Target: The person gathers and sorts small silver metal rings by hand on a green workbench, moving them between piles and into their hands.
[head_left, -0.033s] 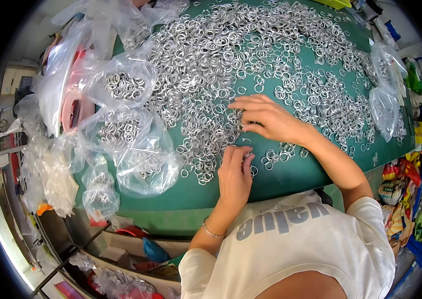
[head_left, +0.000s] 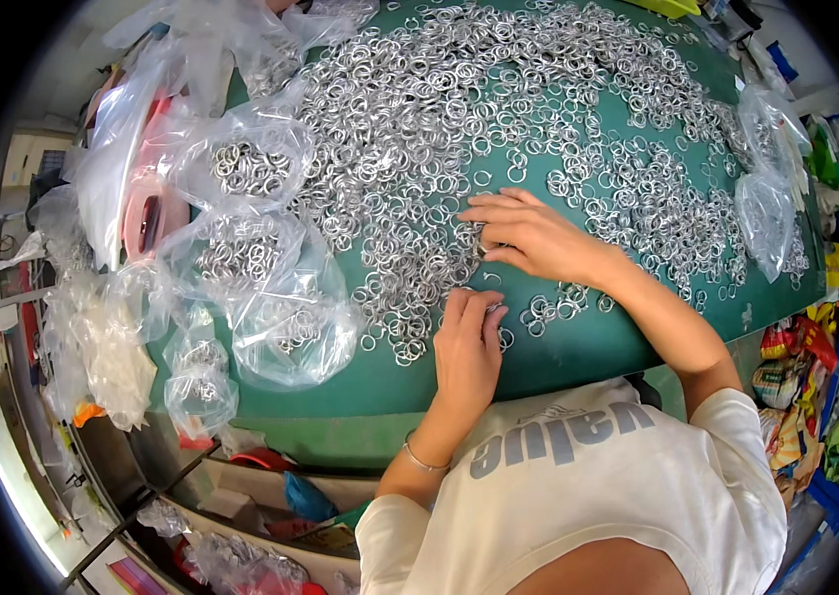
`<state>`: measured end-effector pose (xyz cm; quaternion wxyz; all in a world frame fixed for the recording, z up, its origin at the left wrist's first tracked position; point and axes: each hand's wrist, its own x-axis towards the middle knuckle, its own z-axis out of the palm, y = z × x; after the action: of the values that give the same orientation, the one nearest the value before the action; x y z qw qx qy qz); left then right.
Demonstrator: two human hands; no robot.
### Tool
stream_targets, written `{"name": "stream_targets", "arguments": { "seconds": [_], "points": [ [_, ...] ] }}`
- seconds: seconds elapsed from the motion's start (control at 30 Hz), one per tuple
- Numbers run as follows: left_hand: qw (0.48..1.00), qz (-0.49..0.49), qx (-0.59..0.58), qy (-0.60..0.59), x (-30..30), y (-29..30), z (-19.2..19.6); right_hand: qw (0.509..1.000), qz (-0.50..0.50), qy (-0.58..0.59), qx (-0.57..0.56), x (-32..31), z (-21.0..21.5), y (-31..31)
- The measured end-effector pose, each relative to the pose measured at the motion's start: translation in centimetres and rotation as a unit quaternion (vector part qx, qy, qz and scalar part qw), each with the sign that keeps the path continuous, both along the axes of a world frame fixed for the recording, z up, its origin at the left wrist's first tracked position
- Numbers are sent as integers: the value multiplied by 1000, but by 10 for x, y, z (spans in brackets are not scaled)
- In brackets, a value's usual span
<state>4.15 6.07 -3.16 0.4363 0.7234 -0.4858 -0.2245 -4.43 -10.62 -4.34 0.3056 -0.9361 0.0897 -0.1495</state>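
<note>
A wide heap of small silver metal rings point(head_left: 459, 129) covers a green table mat point(head_left: 578, 347). My right hand point(head_left: 539, 238) lies on the near edge of the heap, with thumb and fingers pinched together on a ring at its fingertips. My left hand point(head_left: 466, 347) rests on the mat just below it, fingers held together and tips touching a few loose rings point(head_left: 410, 342). Whether the left hand grips one is hidden by the fingers. A thin bracelet point(head_left: 422, 461) circles my left wrist.
Clear plastic bags holding rings point(head_left: 251, 258) lie along the left side of the table, with more bags point(head_left: 767, 198) at the right edge. Below the table's front edge are shelves with boxes and bags point(head_left: 271, 496). Colourful packets point(head_left: 796, 387) are piled at the right.
</note>
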Motion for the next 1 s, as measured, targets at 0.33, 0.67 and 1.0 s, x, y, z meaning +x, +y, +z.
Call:
{"name": "stream_targets", "arguments": {
  "seconds": [0.33,0.67,1.0],
  "points": [
    [964,-2,-25,264,3,1,-11,896,-238,-12,373,-93,11,-15],
    [880,7,-71,469,-5,-4,-15,787,-254,-138,545,-104,25,0],
    [966,-66,-36,246,-25,-8,7,862,-197,64,463,-62,29,58]
  ]
}}
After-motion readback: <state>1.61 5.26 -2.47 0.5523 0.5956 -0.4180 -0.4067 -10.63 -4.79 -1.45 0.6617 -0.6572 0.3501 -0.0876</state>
